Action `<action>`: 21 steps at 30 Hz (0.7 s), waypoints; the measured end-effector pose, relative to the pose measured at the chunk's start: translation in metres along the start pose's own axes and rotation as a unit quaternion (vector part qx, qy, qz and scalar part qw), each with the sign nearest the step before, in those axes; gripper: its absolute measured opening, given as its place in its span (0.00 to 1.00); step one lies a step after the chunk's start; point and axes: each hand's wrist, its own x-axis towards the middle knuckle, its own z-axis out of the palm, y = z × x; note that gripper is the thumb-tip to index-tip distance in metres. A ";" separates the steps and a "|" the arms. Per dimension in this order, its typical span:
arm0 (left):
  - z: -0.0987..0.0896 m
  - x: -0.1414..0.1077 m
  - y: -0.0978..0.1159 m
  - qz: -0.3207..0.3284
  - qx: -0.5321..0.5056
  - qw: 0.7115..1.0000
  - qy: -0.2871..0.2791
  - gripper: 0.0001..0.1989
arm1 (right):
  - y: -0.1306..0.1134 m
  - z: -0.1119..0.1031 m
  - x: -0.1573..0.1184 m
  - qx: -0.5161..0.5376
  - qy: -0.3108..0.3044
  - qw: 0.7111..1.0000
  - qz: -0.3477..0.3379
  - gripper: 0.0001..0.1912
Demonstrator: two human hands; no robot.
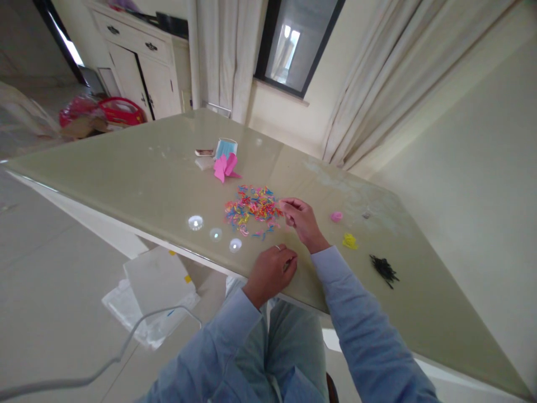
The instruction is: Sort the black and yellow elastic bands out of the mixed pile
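A loose heap of small rubber bands (254, 206) in mixed colours lies on the glossy greenish tabletop (155, 173). At its right edge is my right hand (302, 221), thumb and fingertips pinched together; anything between them is too small to make out. My left hand (272, 271) rests curled at the table's near edge, its fingers closed and what they hold, if anything, hidden. To the right of my right hand sit a small pink clump (336, 216), a yellow clump of bands (349, 241) and a bundle of thin black strands (384, 270).
Beyond the heap lie a pink folded paper shape (225, 167), a blue face mask (226, 148) and a small flat brownish item (204, 152). Bright round reflections (195, 223) show left of the heap. A grey cable (121, 354) crosses the lower left, near white sheets (159, 280) below the table.
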 end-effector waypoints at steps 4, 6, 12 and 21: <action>0.000 0.000 0.000 -0.001 -0.006 1.000 0.007 0.09 | -0.014 -0.012 -0.022 0.079 -0.005 0.997 0.008 0.14; 0.000 0.000 -0.001 0.003 -0.004 1.000 0.012 0.09 | -0.019 -0.022 -0.034 0.097 -0.004 0.995 0.015 0.14; 0.001 -0.001 -0.004 0.010 -0.014 1.000 0.023 0.09 | -0.024 -0.059 -0.076 0.127 0.018 0.992 0.015 0.12; 0.003 -0.001 -0.007 0.019 0.001 0.999 0.038 0.09 | -0.023 -0.113 -0.129 0.149 0.093 0.984 0.010 0.11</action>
